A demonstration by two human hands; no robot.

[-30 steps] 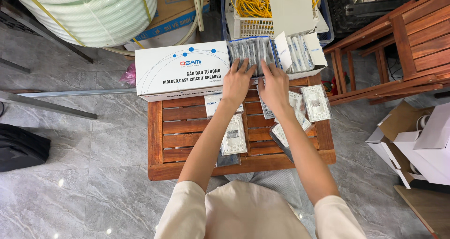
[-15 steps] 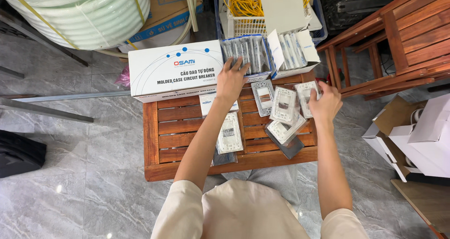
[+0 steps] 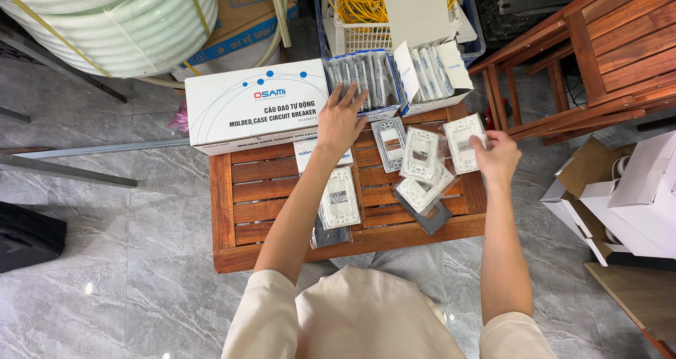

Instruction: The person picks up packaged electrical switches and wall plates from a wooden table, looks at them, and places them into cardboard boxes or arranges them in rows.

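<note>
My left hand [image 3: 341,120] reaches forward with its fingers spread, its tips at the open blue box [image 3: 364,77] of wrapped switch plates standing on edge. It holds nothing. My right hand [image 3: 497,156] grips a white wall plate in clear wrap [image 3: 462,141] at the right end of the low wooden slatted table [image 3: 243,211]. Several more wrapped white plates [image 3: 420,155] lie on the slats between my arms, along with a grey frame [image 3: 389,142] and one plate [image 3: 340,197] beside my left forearm.
A large white carton [image 3: 257,105] lies at the table's back left. A second open box of plates [image 3: 433,74] and a basket of yellow cable [image 3: 362,7] stand behind. Coiled white conduit [image 3: 113,21] is far left, wooden furniture [image 3: 605,49] and white boxes [image 3: 627,204] to the right.
Both hands were together at the blue box. The right hand has drawn back to the right with a wrapped plate; the left hand stays at the box.
</note>
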